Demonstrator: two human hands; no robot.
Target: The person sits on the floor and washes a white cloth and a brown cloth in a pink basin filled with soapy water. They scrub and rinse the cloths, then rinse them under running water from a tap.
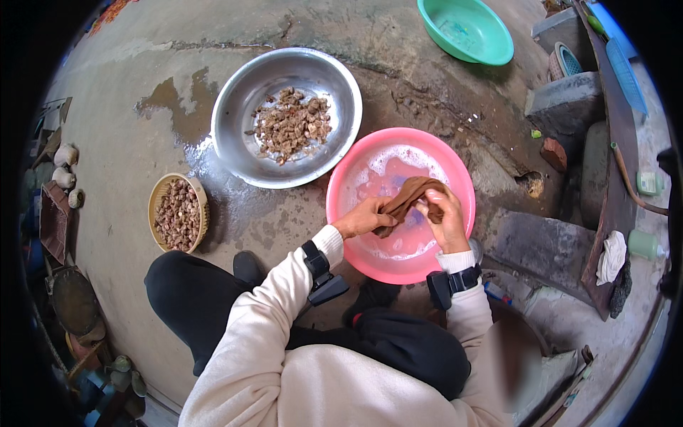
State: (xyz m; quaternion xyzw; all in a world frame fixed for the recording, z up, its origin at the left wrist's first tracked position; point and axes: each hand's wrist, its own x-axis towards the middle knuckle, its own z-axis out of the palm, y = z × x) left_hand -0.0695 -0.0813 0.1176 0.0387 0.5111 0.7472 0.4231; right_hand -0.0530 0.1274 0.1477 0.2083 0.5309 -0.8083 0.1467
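A wet brown cloth [410, 196] is stretched between my two hands above a pink plastic basin [337, 187]. My left hand [368, 216] grips its lower left end between thumb and fingers. The right end hangs bunched in the fingers of my right hand [445, 216]. Beneath the cloth, soapy water [400, 243] with white foam lies in the basin, and something bluish shows under the surface, too blurred to name.
A steel basin [229, 133] holding brown scraps touches or nearly touches the pink one. Farther left stands a yellow basket [205, 213] of small bulbs. A green plastic basin [496, 40] is at the top right. Concrete blocks [541, 245] edge the right side.
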